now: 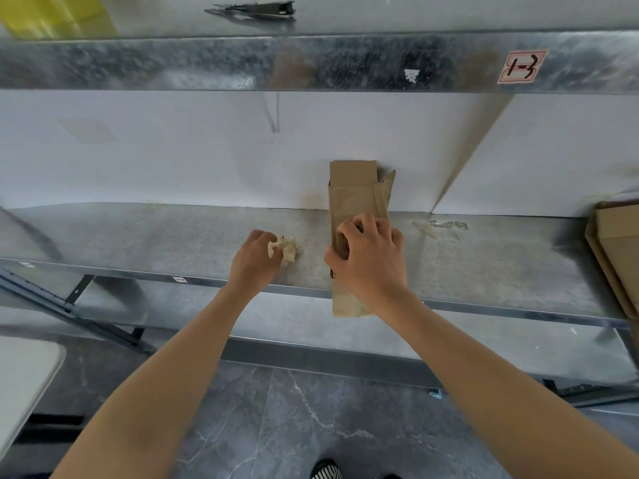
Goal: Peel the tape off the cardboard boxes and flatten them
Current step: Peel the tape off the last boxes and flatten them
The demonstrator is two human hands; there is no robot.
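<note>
Left hand (254, 261) fingers (262, 236) are curled round a balled-up wad of tape (287, 250). Right hand (370, 261) grips the cardboard box (356, 195), which lies mostly collapsed on the shelf (484, 264), near end overhanging the front edge. Peeling looks done, so next I'd drop the wad and press the box flat.

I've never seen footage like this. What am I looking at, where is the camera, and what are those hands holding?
No machine: these are a person's two bare hands. The one picture comes from a camera worn on their head, looking forward and down. The left hand pinches a crumpled wad of tape over a metal shelf. The right hand grips a long cardboard box lying on that shelf, near end overhanging the front edge, far flaps open. A cardboard stack lies at far right; tape scraps lie right of the box.
</note>
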